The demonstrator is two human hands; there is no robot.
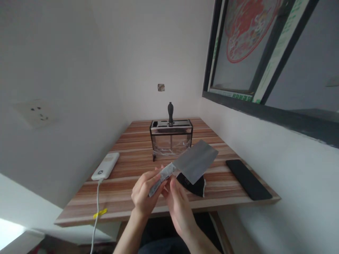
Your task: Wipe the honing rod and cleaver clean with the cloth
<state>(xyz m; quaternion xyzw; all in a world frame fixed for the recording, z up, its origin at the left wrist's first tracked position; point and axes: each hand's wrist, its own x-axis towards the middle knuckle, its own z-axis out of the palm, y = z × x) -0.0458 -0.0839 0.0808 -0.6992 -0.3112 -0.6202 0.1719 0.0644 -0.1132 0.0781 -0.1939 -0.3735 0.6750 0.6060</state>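
Observation:
A cleaver [197,160] with a broad grey blade is held above the front half of the table, its blade tilted up to the right. White printed wrapping covers its handle [165,173]. My left hand [145,192] is closed around the wrapped handle. Just to the right, my right hand [178,203] has its fingers closed at the handle's underside near the blade; the fingertips are partly hidden. Beneath the blade lies a black item [193,187] with a pale edge, partly covered, its kind unclear.
Behind the cleaver stands a clear-sided knife stand [171,127] with a black handle [170,112] upright in it. A white power bank [106,165] with a cable [97,201] is at left, and a black phone [247,179] at right. Yellow tape [100,213] marks the front edge. Walls border the table [129,169].

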